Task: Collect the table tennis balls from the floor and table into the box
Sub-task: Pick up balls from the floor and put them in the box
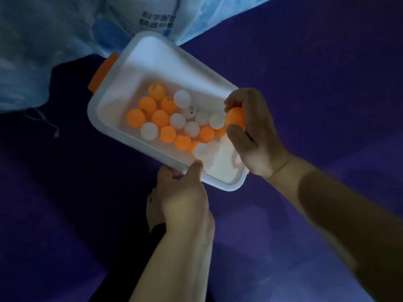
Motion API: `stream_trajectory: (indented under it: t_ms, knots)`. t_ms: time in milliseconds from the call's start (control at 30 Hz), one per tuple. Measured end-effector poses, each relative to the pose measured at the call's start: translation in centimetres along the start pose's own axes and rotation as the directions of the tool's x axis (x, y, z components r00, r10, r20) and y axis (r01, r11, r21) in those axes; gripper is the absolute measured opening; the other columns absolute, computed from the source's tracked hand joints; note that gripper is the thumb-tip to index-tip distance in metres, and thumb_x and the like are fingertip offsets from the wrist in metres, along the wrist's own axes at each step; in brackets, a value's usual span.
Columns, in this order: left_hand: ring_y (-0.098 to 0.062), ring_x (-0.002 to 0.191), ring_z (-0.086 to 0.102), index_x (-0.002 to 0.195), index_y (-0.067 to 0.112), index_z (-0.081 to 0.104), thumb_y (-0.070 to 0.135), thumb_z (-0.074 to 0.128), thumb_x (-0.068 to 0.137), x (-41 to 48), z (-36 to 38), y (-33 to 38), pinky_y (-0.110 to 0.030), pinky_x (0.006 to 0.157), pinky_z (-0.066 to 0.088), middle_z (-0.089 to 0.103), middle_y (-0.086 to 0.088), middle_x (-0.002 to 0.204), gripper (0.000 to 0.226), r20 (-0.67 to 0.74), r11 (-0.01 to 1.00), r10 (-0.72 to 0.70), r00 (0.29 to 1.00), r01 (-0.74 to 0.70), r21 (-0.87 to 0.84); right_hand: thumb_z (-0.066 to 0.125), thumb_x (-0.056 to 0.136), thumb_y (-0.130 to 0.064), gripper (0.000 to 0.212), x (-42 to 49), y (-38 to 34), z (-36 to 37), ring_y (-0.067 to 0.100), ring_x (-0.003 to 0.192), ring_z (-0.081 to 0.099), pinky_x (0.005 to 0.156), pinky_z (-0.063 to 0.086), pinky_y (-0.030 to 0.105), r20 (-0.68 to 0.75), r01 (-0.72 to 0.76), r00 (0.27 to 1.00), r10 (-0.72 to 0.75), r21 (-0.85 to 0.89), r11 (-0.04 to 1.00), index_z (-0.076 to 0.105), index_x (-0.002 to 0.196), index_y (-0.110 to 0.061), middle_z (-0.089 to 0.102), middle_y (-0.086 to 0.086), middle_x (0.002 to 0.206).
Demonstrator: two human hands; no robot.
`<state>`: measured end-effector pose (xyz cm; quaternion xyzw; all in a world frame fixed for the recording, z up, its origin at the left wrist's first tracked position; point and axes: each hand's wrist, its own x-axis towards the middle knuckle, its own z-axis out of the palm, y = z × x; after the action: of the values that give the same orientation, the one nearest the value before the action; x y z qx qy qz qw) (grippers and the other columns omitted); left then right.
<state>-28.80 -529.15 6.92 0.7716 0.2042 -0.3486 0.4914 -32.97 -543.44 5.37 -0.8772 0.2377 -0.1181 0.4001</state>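
left hand (185, 192) grips box (165, 62) (long axis upper-left)

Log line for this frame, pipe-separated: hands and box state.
left hand: grips box near rim | right hand: holds orange ball over box, not yet released | box: orange and white balls inside

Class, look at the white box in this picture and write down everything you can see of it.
The box is a white, rectangular, plastic-looking tub with rounded corners, a broad rim and an orange handle on its far end. It is open, with no lid on it, and lies aslant over a purple surface. Its bottom holds orange and white balls. The left hand grips its near rim. The right hand, holding an orange ball, is over its right edge.
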Motion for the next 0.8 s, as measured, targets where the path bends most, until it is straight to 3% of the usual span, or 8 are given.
stream_trajectory:
  t_ms: [133, 267, 300, 367, 467, 600, 667, 800]
  knots:
    - [-0.019, 0.092, 0.068, 0.080, 0.022, 0.060, 0.013, 0.074, 0.072, -5.7, 1.2, -0.1, -0.037, 0.090, 0.053, 0.071, 0.001, 0.089, 0.018, 0.131, 0.982, -0.078, 0.988, 0.099, -0.161, 0.051, 0.075, -0.010, 0.055, -5.5, -2.2, -6.6, 0.009, 0.118, 0.042, 0.098, 0.036, 0.018, -0.002, -0.183, 0.983, 0.183, -0.005, 0.983, 0.044, 0.129, -0.018, 0.046, -0.013, 0.123]
    - [-0.020, 0.096, 0.069, 0.078, 0.015, 0.055, 0.003, 0.070, 0.076, -13.3, 0.8, 0.6, -0.035, 0.091, 0.054, 0.072, -0.005, 0.094, 0.020, 0.270, 0.994, -0.047, 0.962, 0.073, -0.087, 0.060, 0.080, -0.012, 0.044, -13.3, -4.6, -15.9, 0.002, 0.111, 0.041, 0.091, 0.032, 0.006, -0.182, -0.306, 0.945, 0.271, -0.214, 0.928, 0.053, 0.123, -0.018, 0.046, -0.018, 0.114]
    - [-0.020, 0.095, 0.068, 0.076, 0.014, 0.051, 0.000, 0.069, 0.078, -15.5, 0.7, 0.9, -0.036, 0.092, 0.054, 0.070, -0.006, 0.092, 0.023, 0.293, 0.997, -0.033, 0.956, 0.053, -0.061, 0.061, 0.081, -0.013, 0.041, -15.5, -5.3, -18.0, 0.004, 0.109, 0.042, 0.088, 0.032, 0.007, -0.198, -0.315, 0.943, 0.267, -0.280, 0.907, 0.055, 0.122, -0.016, 0.050, -0.013, 0.114]
    - [-0.020, 0.087, 0.066, 0.072, 0.015, 0.047, -0.001, 0.068, 0.077, -20.1, 0.4, 1.2, -0.038, 0.092, 0.053, 0.067, -0.006, 0.085, 0.027, 0.336, 0.999, -0.006, 0.942, -0.007, 0.037, 0.062, 0.080, -0.012, 0.038, -20.0, -6.9, -21.5, 0.012, 0.108, 0.044, 0.090, 0.039, 0.021, -0.229, -0.331, 0.938, 0.259, -0.374, 0.866, 0.059, 0.118, -0.012, 0.058, -0.002, 0.113]
    - [-0.026, 0.082, 0.065, 0.074, 0.016, 0.053, 0.002, 0.069, 0.073, -27.5, -0.4, 2.0, -0.042, 0.090, 0.053, 0.066, -0.006, 0.081, 0.021, 0.445, 0.976, 0.023, 0.895, -0.117, 0.185, 0.061, 0.077, -0.007, 0.038, -26.2, -10.5, -26.1, 0.021, 0.104, 0.047, 0.088, 0.046, 0.036, -0.357, -0.410, 0.895, 0.270, -0.414, 0.813, 0.061, 0.115, -0.009, 0.060, 0.007, 0.110]
    - [-0.015, 0.066, 0.054, 0.073, 0.019, 0.057, -0.001, 0.064, 0.077, -38.1, -1.6, 4.4, -0.028, 0.068, 0.048, 0.058, 0.009, 0.061, 0.022, 0.588, 0.915, 0.022, 0.809, -0.252, 0.313, 0.061, 0.078, -0.003, 0.044, -33.7, -16.8, -32.7, 0.025, 0.101, 0.049, 0.081, 0.049, 0.036, -0.491, -0.581, 0.787, 0.374, -0.386, 0.716, 0.057, 0.121, -0.011, 0.055, 0.010, 0.112]
    - [-0.013, 0.061, 0.048, 0.068, 0.020, 0.053, 0.000, 0.063, 0.078, -43.5, -2.3, 5.6, -0.028, 0.063, 0.042, 0.052, 0.011, 0.054, 0.024, 0.662, 0.869, -0.005, 0.749, -0.324, 0.374, 0.060, 0.078, -0.001, 0.048, -37.6, -20.5, -36.1, 0.027, 0.102, 0.051, 0.076, 0.047, 0.032, -0.553, -0.664, 0.708, 0.439, -0.309, 0.681, 0.055, 0.125, -0.012, 0.054, 0.010, 0.113]
    - [-0.017, 0.065, 0.052, 0.073, 0.015, 0.055, -0.001, 0.062, 0.080, -53.4, -4.0, 7.8, -0.029, 0.063, 0.044, 0.056, 0.002, 0.066, 0.019, 0.778, 0.765, -0.041, 0.626, -0.481, 0.427, 0.054, 0.085, -0.005, 0.056, -45.3, -28.8, -41.7, 0.023, 0.107, 0.051, 0.076, 0.047, 0.031, -0.651, -0.814, 0.485, 0.583, -0.094, 0.573, 0.043, 0.137, -0.019, 0.050, 0.005, 0.121]
